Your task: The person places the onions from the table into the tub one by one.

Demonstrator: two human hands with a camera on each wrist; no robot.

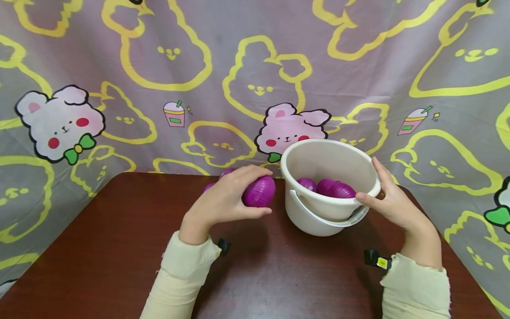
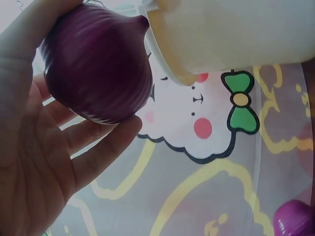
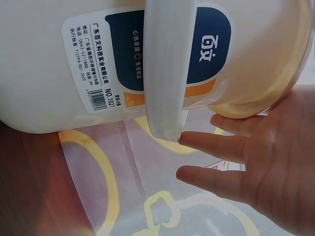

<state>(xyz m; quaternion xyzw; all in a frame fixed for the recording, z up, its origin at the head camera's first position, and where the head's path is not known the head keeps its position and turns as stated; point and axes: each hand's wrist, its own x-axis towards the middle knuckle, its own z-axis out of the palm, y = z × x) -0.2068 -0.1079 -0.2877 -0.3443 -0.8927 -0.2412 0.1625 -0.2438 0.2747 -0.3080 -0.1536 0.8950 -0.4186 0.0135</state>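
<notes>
The nearest obstacle for me is the white bucket, its rim just right of the purple onion that the left hand grips between thumb and curled fingers, up off the table. Several onions lie inside the bucket, and more onions sit behind the left hand, partly hidden by it. My right hand is spread wide, fingers fairly straight, thumb on the rim at the bucket's right side. The handle hangs down across the outer wall, passing over a dark label. Between held onion and bucket I have a narrow gap; the table runs broadly leftward and toward me, its back edge up against the patterned cloth. Its top is dark reddish brown, faintly glossy; the cloth, pinkish grey with yellow outlines, surrounds the back and both sides
</notes>
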